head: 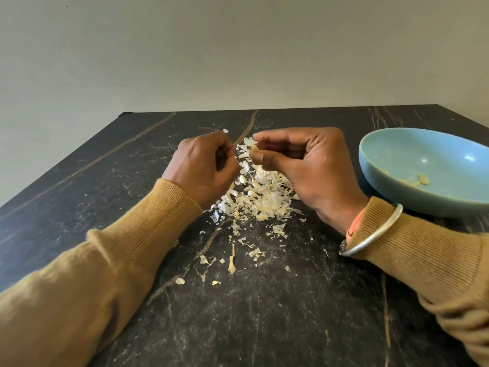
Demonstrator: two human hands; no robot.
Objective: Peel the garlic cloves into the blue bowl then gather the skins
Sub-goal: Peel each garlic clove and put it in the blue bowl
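Our right hand [304, 168] pinches a small pale garlic clove [251, 145] between thumb and forefinger, just above the far end of a loose heap of papery white garlic skins [260, 197]. Our left hand [203, 165] sits just beside it with its fingers curled in; whether it nips a scrap of skin we cannot tell.

We judge that peeling is the step in hand and gathering is not yet begun. The next move calls for stripping the last husk, then carrying the clove right to the shallow blue ceramic bowl [397, 149], which stands near our right wrist and holds a few yellowish peeled pieces [420, 180].

Stray flakes [231, 263] lie scattered toward us on the black veined stone table [105, 181], so gathering will likely need a wide sweep. We have open room on the left, and the far edge lies well beyond the heap. The bowl crowds the right, where our silver bangle [386, 229] could knock its rim.
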